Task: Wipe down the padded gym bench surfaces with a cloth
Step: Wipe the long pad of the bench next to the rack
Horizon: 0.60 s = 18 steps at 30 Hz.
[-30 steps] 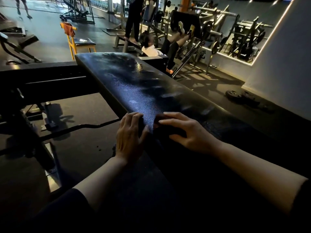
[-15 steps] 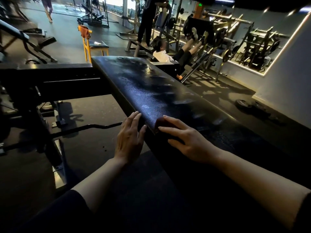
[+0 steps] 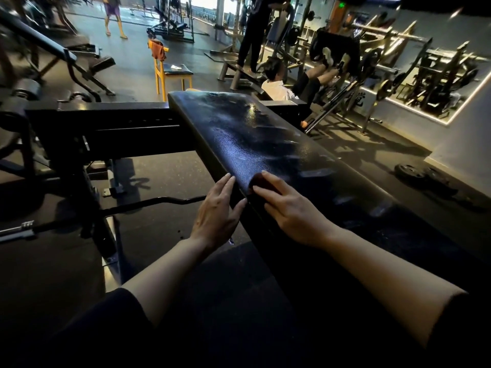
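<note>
right hand (image 3: 295, 213): fingers spread flat, pressing dark cloth (image 3: 261, 183) on padded bench (image 3: 255, 134) near left edge | left hand (image 3: 216, 211): fingers straight, resting against bench side, holding nothing

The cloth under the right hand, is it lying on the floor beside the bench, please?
No, the dark cloth lies on the padded bench top near its left edge, pressed flat by the right hand.

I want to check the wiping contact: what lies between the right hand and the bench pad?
In the head view, a dark cloth lies under the right hand, pressed onto the bench pad.
</note>
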Each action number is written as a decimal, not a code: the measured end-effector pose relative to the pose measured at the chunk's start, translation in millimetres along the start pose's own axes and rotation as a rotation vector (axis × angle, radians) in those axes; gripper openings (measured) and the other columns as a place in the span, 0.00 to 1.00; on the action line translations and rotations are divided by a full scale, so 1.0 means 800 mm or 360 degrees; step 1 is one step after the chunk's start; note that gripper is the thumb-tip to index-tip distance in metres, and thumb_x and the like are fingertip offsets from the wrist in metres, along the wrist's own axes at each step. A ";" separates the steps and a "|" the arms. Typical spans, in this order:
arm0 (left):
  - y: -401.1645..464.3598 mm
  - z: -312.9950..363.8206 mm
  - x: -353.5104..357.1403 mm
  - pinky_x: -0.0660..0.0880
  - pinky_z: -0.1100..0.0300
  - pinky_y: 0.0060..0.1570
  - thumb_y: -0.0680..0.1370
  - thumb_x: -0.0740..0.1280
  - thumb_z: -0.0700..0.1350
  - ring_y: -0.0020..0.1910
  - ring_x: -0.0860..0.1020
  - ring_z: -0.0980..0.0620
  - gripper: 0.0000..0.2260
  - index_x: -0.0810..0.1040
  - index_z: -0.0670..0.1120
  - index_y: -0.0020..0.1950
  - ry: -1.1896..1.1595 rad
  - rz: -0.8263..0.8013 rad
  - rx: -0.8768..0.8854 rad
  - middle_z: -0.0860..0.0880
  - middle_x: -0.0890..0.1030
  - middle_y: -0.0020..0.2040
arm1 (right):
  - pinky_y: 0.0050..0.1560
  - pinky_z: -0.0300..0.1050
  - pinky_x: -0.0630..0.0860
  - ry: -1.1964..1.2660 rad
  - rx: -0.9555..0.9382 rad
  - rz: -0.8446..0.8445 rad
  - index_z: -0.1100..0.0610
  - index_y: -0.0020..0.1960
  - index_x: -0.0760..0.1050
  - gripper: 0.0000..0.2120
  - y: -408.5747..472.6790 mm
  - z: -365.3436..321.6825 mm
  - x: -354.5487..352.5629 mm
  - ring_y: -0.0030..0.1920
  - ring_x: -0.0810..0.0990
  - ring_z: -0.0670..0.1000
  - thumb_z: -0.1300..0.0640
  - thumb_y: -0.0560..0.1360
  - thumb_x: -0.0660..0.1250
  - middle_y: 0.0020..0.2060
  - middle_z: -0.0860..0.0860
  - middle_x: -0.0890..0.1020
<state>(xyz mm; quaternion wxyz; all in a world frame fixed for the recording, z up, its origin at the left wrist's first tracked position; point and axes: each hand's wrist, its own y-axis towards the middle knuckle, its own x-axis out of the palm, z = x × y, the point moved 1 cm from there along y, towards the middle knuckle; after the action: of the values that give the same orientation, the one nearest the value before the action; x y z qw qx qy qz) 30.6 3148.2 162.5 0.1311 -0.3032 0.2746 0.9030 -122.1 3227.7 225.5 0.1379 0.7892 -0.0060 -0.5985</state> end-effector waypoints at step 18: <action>0.016 -0.015 -0.006 0.49 0.56 0.75 0.75 0.69 0.55 0.72 0.63 0.57 0.27 0.71 0.44 0.71 0.0000 0.0042 0.0129 0.49 0.67 0.73 | 0.71 0.34 0.54 0.0002 0.0022 0.0020 0.58 0.70 0.70 0.19 0.045 0.008 0.008 0.74 0.62 0.53 0.63 0.79 0.60 0.74 0.54 0.62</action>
<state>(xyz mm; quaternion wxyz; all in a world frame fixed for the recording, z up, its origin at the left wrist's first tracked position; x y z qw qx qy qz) 34.5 3130.9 162.8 0.1312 -0.2940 0.3150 0.8928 -121.0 3190.3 225.9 0.1362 0.7903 -0.0148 -0.5972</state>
